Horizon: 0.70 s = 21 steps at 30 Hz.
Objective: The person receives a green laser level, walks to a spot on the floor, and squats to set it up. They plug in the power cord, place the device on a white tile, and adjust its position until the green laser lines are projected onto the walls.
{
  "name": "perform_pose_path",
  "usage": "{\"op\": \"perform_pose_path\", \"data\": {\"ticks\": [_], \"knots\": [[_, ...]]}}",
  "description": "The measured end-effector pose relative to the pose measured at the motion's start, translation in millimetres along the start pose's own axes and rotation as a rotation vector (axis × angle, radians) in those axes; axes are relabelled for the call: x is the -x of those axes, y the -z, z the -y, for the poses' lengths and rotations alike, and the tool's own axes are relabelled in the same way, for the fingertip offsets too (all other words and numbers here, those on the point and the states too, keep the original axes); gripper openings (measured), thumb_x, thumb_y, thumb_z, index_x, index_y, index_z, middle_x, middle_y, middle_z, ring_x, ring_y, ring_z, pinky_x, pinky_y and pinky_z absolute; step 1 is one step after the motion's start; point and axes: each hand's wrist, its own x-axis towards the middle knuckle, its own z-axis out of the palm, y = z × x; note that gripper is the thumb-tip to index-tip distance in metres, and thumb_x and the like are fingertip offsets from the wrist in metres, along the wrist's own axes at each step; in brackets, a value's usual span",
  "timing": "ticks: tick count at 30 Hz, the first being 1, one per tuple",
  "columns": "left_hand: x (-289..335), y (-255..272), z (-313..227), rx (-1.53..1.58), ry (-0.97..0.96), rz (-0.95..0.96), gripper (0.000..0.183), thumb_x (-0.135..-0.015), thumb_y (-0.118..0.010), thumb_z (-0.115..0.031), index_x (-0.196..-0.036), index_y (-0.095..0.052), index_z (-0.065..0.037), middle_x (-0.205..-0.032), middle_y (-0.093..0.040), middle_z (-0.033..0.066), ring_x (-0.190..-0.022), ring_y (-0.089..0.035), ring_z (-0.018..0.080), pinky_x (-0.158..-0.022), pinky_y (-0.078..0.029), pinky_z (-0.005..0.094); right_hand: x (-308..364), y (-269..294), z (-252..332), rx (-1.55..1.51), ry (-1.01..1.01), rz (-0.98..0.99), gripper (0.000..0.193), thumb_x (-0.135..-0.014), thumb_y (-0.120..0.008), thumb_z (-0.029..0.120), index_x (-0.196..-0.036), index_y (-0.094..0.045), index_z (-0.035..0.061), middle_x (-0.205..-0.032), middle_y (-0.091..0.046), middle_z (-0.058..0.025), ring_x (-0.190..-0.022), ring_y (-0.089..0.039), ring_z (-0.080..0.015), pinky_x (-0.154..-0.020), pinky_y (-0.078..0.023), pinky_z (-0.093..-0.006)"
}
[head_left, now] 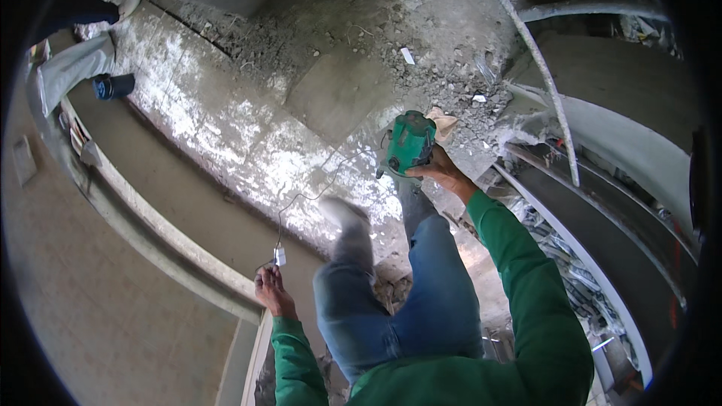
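Observation:
My right hand grips a green, boxy power tool with dark fittings, held out over my right foot. The tool's exact kind is not plain from above. From it a thin dark cord runs loosely down to the left, with a white tag on it. Beside the tag, my left hand has its fingers closed on the cord's lower part, close to the light ledge. The very end of the cord is hidden by these fingers.
Rubble and dust cover the floor ahead. A long pale pipe slants across the right side, near dark panels and debris. On the left stand a low wall ledge, a dark blue cylinder and a grey sheet.

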Motion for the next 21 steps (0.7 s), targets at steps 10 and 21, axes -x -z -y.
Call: {"op": "perform_pose_path", "data": {"ticks": [10, 21], "knots": [[-108, -82, 109, 0.082, -0.195, 0.015, 0.016, -0.11, -0.068, -0.019, -0.114, -0.063, -0.004, -0.107, -0.07, 0.0058, -0.103, -0.071, 0.0189, -0.093, -0.059, 0.0299, -124, 70, -125, 0.106, 0.114, -0.03, 0.097, -0.069, -0.1, 0.017, -0.151, -0.05, 0.0023, -0.141, -0.065, -0.0105, -0.131, -0.062, -0.0233, -0.115, -0.05, -0.0402], [-209, -169, 83, 0.194, -0.445, 0.26, 0.025, -0.111, -0.062, -0.013, -0.131, -0.06, 0.003, -0.119, -0.068, 0.0119, -0.112, -0.068, 0.0225, -0.099, -0.058, 0.0297, -180, 103, -206, 0.309, 0.362, -0.165, 0.11, -0.068, -0.104, 0.025, -0.158, -0.045, 0.0059, -0.151, -0.058, -0.0122, -0.14, -0.056, -0.0252, -0.119, -0.044, -0.0397]]}}
